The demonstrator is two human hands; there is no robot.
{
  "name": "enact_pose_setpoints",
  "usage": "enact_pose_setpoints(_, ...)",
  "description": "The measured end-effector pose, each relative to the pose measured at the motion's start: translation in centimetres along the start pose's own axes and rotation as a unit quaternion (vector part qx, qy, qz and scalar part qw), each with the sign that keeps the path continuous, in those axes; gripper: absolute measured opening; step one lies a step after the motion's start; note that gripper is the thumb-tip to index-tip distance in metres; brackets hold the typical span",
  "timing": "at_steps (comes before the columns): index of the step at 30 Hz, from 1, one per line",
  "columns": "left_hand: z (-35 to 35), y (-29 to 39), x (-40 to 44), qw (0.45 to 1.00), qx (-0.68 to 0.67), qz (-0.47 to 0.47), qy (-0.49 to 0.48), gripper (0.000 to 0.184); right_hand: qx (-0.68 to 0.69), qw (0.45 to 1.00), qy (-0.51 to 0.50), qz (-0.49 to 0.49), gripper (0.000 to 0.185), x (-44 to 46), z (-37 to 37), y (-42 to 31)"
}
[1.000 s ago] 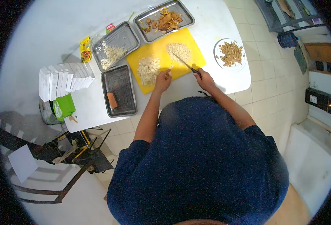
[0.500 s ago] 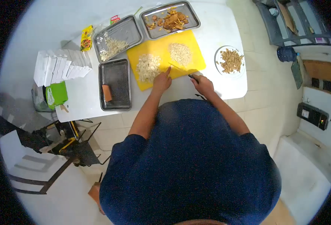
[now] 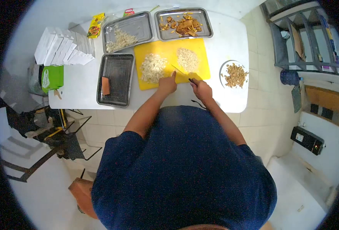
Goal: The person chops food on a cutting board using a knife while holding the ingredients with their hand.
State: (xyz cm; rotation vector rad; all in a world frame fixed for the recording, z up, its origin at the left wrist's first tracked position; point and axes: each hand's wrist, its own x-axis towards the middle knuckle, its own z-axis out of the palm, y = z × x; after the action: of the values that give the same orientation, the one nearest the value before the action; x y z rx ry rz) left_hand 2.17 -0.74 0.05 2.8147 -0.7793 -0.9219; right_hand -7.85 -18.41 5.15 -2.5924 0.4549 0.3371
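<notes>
My right hand (image 3: 202, 90) is wrapped round the dark handle of a knife (image 3: 181, 70), whose blade points up and left over the yellow cutting board (image 3: 171, 49). Near the blade is my left hand (image 3: 168, 83), its index finger stretched out toward the blade at the board's lower edge; nothing shows in it. A pile of pale chopped pieces (image 3: 153, 68) lies on the board's left part. Finer pale pieces (image 3: 187, 59) form a second pile on the right, beyond the knife.
Behind the board are a tray of pale shreds (image 3: 122, 40) and a tray of brown pieces (image 3: 185, 27). A dark tray (image 3: 117, 73) with an orange block stands left, a plate of brown pieces (image 3: 235, 75) right. White boxes (image 3: 60, 48) line the left end.
The view has turned and shifted. The knife blade has moved from the finer pile to the bare part of the board, and my left index finger has stretched out toward it.
</notes>
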Motion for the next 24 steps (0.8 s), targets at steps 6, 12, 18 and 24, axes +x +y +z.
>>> enact_pose_setpoints(6,-0.1,0.0,-0.5,1.0,-0.011,-0.007,0.018,0.068,0.016,0.999,-0.034,0.015,0.032,-1.3,-1.6,-0.4)
enact_pose_setpoints(12,-0.5,-0.1,-0.8,0.999,-0.029,-0.009,0.031,0.068,0.003,1.0,-0.015,0.007,0.031,-1.5,0.2,0.3)
enact_pose_setpoints(18,0.5,-0.6,0.3,0.999,-0.014,0.003,0.034,0.069,0.006,1.0,-0.016,-0.019,0.033,0.2,0.3,-0.5)
enact_pose_setpoints(24,0.9,-1.0,-0.3,0.998,-0.06,-0.008,0.019,0.072,0.044,0.999,-0.022,0.002,0.032,-1.5,-0.4,0.6)
